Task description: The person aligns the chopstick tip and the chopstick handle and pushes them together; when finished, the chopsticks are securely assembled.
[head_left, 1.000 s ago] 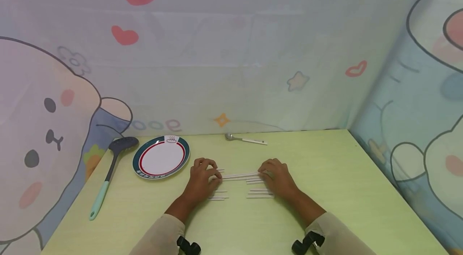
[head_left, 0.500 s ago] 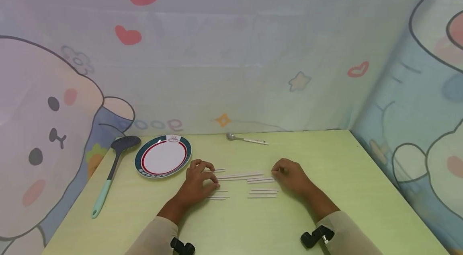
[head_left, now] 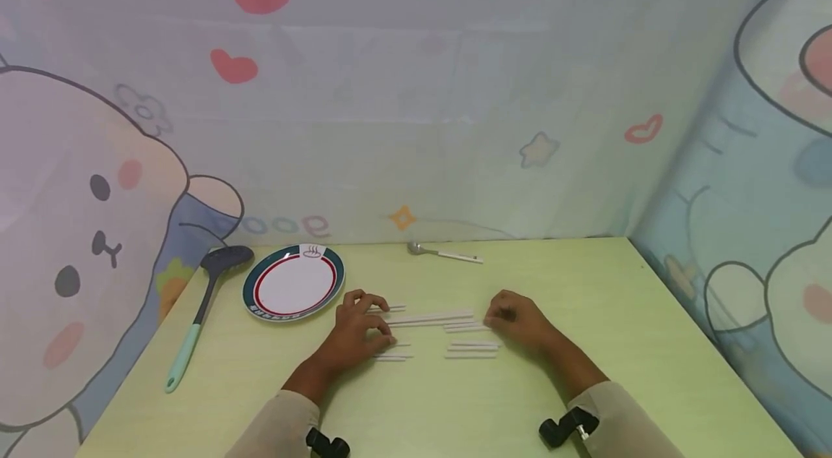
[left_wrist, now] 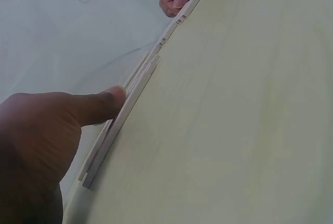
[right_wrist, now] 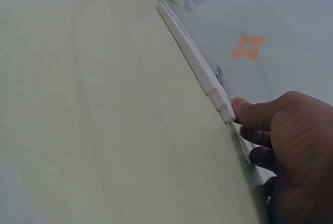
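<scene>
Slim white sticks lie in rows on the table. My left hand spreads over the left rows, thumb and index finger apart. In the left wrist view its thumb rests on white sticks. Between the hands lie longer-reaching white sticks. My right hand pinches the right end of a white stick in the upper right row. In the right wrist view that thumb touches the end of the white sticks. Below is another right-hand row.
A plate with a dark rim stands at the back left. Left of it lies a slotted black ladle with a mint handle. A small spoon lies by the back wall. Black camera mounts sit at both wrists.
My right hand let go of the long middle sticks, moved right, then came slightly down to the end of the row below. My left hand shifted a little left off the middle sticks.
</scene>
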Tool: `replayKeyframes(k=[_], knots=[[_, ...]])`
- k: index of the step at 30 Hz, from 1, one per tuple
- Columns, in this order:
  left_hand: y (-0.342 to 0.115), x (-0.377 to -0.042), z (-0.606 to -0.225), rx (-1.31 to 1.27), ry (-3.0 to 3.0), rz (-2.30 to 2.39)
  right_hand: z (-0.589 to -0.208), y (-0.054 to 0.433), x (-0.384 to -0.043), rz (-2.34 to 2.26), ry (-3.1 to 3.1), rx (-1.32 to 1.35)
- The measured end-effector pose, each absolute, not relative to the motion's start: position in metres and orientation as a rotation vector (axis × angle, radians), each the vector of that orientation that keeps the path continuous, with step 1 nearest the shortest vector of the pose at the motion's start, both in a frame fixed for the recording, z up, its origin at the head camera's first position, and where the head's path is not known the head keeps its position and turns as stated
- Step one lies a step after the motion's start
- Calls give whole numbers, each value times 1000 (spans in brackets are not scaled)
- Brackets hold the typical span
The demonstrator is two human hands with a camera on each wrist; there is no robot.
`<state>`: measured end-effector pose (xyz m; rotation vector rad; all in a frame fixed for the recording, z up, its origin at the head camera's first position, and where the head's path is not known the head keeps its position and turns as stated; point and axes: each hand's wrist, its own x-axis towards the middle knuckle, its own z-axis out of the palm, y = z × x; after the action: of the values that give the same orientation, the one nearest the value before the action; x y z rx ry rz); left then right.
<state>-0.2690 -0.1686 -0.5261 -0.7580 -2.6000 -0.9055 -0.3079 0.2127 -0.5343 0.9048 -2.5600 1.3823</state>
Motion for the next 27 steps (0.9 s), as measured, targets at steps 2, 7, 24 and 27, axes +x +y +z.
replayKeyframes(k=[2, 7, 24, 27], knots=[[-170, -268, -526, -750, -2620, -894, -535, 211, -308, 1338, -2577, 927], [-172, -265, -525, -748, -2680, -901, -533, 208, -309, 1222, -2645, 942], [-170, -269, -521, -793, -2678, -892, -526, 202, -300, 1109, -2834, 783], [-169, -269, -521, -809, -2674, -893, -523, 200, -297, 1058, -2867, 774]])
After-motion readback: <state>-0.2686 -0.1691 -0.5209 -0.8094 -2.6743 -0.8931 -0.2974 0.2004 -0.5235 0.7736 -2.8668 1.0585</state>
